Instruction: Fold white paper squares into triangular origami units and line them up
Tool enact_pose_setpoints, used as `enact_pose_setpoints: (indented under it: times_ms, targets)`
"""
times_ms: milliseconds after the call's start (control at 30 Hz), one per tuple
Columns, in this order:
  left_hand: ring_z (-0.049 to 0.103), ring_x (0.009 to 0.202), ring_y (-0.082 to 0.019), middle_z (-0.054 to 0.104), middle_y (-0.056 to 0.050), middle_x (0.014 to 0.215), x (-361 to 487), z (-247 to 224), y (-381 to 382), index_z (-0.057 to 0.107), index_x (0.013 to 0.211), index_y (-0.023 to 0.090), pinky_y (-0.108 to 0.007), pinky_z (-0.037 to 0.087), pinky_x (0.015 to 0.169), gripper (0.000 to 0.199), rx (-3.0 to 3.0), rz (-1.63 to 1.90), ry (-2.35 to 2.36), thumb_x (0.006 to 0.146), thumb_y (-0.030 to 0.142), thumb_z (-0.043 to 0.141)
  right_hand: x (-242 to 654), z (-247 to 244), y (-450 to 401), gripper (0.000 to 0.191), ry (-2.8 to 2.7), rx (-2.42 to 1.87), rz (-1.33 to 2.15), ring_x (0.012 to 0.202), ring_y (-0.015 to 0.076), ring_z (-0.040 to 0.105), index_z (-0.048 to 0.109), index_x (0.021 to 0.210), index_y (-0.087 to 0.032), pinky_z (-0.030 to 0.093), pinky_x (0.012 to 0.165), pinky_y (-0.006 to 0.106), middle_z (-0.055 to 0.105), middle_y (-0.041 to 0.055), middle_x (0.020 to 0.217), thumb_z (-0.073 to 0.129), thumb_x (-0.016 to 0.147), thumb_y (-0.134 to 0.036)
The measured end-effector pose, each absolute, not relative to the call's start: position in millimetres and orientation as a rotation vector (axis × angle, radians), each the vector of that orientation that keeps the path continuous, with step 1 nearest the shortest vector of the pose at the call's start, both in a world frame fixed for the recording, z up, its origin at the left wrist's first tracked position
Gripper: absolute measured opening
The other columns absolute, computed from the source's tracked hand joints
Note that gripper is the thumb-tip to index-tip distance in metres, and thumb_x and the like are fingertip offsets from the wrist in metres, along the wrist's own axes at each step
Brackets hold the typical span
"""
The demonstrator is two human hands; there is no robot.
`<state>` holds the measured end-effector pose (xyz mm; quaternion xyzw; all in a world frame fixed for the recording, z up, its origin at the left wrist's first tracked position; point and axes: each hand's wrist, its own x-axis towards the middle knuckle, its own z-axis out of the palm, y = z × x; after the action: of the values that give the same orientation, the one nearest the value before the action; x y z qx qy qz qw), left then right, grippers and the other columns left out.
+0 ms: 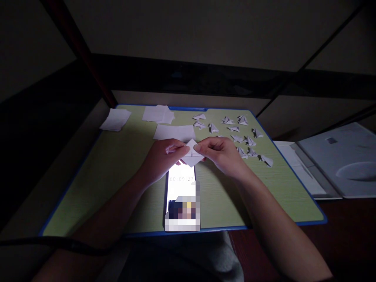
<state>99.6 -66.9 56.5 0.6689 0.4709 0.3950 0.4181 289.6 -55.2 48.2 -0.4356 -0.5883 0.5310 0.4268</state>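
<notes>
We see a dim room: a pale wall (182, 35) crossed by a dark band (190, 76), a dark red post (76, 47) at left, reddish-brown floor (346, 235) at lower right, and a green, blue-edged table (117, 168).

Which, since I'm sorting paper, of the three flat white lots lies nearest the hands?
The white paper beyond the left hand; the middle stack lies farther back, the left stack farther left on the board.

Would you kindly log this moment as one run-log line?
left hand: pinches folded paper | right hand: pinches same paper | near side: lit phone | green tabletop: small folded pieces, flat sheets
</notes>
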Motion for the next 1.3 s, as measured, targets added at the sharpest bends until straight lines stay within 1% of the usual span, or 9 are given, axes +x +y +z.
enact_pose_setpoints:
  times_ms: [100, 267, 367, 567, 733, 867, 1033, 1133, 1300]
  targets:
    - [0.061, 0.049, -0.010, 0.068, -0.001, 0.058, 99, 57, -66, 0.068, 0.073, 0.015, -0.019, 0.048, 0.047, 0.015, 1.681, 0.996, 1.173, 0.081, 0.026, 0.063, 288, 49, -56, 0.032, -1.456, -1.070, 1.351, 0.052, 0.0097, 0.051, 0.071, 0.066, -0.015, 0.038, 0.050, 0.025, 0.063, -0.0006, 0.057, 0.086, 0.065, -0.044]
    - [0.061, 0.050, -0.010, 0.072, -0.002, 0.065, 100, 55, -68, 0.069, 0.073, 0.015, -0.018, 0.047, 0.045, 0.012, 1.699, 0.995, 1.201, 0.079, 0.026, 0.064, 286, 51, -59, 0.033, -1.394, -1.007, 1.383, 0.061, 0.0115, 0.060, 0.075, 0.078, -0.017, 0.045, 0.056, 0.025, 0.072, 0.0023, 0.072, 0.088, 0.063, -0.043]
    - [0.061, 0.051, -0.010, 0.073, -0.002, 0.067, 103, 53, -70, 0.069, 0.073, 0.016, -0.018, 0.047, 0.045, 0.011, 1.691, 1.015, 1.200, 0.077, 0.025, 0.066, 283, 50, -61, 0.030, -1.371, -0.998, 1.352, 0.059, 0.0105, 0.058, 0.075, 0.078, -0.017, 0.043, 0.054, 0.024, 0.071, 0.0011, 0.070, 0.087, 0.064, -0.040]
    - [0.061, 0.050, -0.010, 0.070, 0.000, 0.062, 105, 51, -70, 0.070, 0.071, 0.016, -0.018, 0.048, 0.045, 0.013, 1.658, 1.032, 1.126, 0.077, 0.027, 0.067, 280, 50, -63, 0.025, -1.356, -1.003, 1.296, 0.055, 0.0101, 0.054, 0.073, 0.072, -0.017, 0.038, 0.049, 0.024, 0.067, 0.0001, 0.064, 0.086, 0.065, -0.038]
    - [0.062, 0.052, -0.010, 0.071, -0.001, 0.063, 103, 49, -70, 0.070, 0.073, 0.016, -0.018, 0.047, 0.046, 0.016, 1.665, 1.024, 1.111, 0.080, 0.029, 0.064, 280, 51, -63, 0.017, -1.359, -0.997, 1.294, 0.053, 0.0096, 0.051, 0.071, 0.070, -0.018, 0.036, 0.048, 0.024, 0.064, -0.0009, 0.061, 0.081, 0.068, -0.032]
    - [0.062, 0.053, -0.011, 0.070, 0.000, 0.062, 104, 48, -71, 0.070, 0.071, 0.017, -0.019, 0.046, 0.046, 0.018, 1.638, 1.036, 1.100, 0.080, 0.031, 0.064, 279, 47, -63, 0.011, -1.346, -0.983, 1.298, 0.051, 0.0092, 0.048, 0.070, 0.068, -0.019, 0.033, 0.048, 0.024, 0.062, -0.0024, 0.059, 0.075, 0.070, -0.028]
    - [0.060, 0.053, -0.010, 0.068, 0.001, 0.061, 109, 49, -75, 0.067, 0.067, 0.018, -0.020, 0.047, 0.050, 0.015, 1.682, 1.090, 1.102, 0.078, 0.026, 0.062, 276, 44, -64, 0.004, -1.312, -0.939, 1.326, 0.053, 0.0089, 0.048, 0.069, 0.068, -0.019, 0.034, 0.050, 0.024, 0.064, -0.0028, 0.062, 0.070, 0.071, -0.021]
    - [0.060, 0.054, -0.010, 0.070, 0.000, 0.064, 110, 50, -77, 0.066, 0.068, 0.018, -0.020, 0.048, 0.052, 0.015, 1.720, 1.111, 1.123, 0.080, 0.026, 0.061, 277, 45, -64, 0.008, -1.345, -0.937, 1.343, 0.052, 0.0087, 0.048, 0.070, 0.072, -0.018, 0.033, 0.049, 0.024, 0.063, -0.0027, 0.062, 0.074, 0.071, -0.025]
    - [0.061, 0.056, -0.010, 0.070, 0.000, 0.063, 107, 52, -78, 0.067, 0.070, 0.016, -0.020, 0.048, 0.053, 0.017, 1.837, 1.116, 1.165, 0.083, 0.028, 0.063, 279, 45, -63, 0.015, -1.341, -0.940, 1.374, 0.052, 0.0088, 0.048, 0.071, 0.074, -0.018, 0.033, 0.048, 0.024, 0.064, -0.0015, 0.064, 0.077, 0.073, -0.032]
